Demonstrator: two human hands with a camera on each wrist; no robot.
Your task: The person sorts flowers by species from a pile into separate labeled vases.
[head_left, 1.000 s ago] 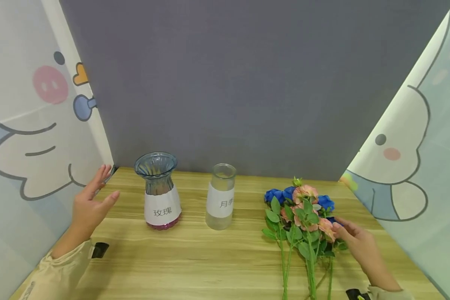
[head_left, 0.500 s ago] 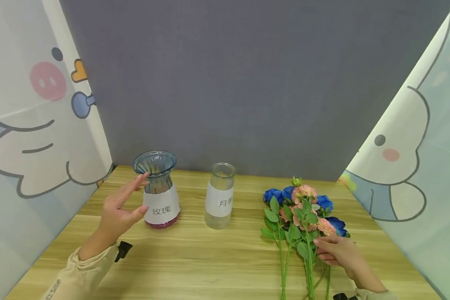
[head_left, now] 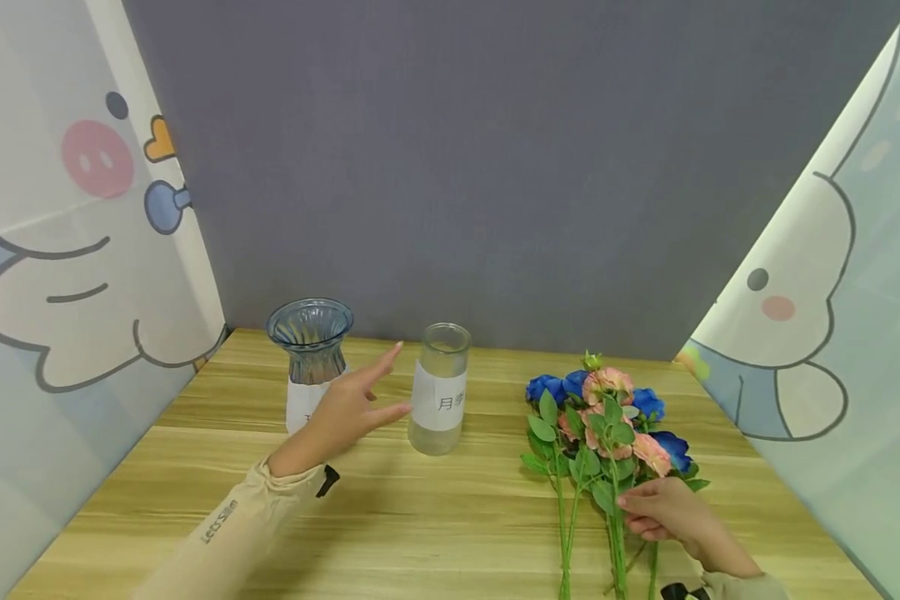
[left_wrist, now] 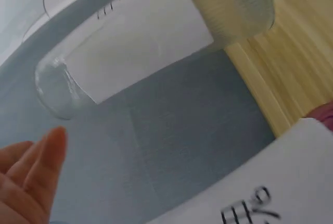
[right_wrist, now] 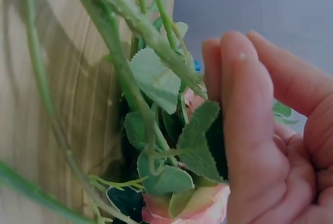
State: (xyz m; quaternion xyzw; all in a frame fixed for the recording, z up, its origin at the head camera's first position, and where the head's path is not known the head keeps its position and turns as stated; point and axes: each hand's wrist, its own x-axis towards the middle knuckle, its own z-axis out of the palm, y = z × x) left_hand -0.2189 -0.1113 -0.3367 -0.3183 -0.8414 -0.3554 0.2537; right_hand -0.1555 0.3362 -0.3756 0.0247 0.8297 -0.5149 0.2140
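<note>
My left hand, fingers spread, reaches in front of a blue flared glass vase with a white label, partly hiding it. Its fingertips are beside a clear cylindrical glass vase, which also wears a white paper label; in the left wrist view that vase is apart from the fingers. At the right lies a bunch of pink flowers and blue flowers with long green stems. My right hand pinches a green stem below the blooms; in the right wrist view the fingertips partly hide the contact.
The wooden table has a dark grey panel behind it. Cartoon-printed side walls bound it left and right. Both vases stand upright near the back edge.
My left hand has moved right, past the blue vase toward the clear one. My right hand has shifted left and down from the blooms to a stem. Vases and flowers have stayed in place.
</note>
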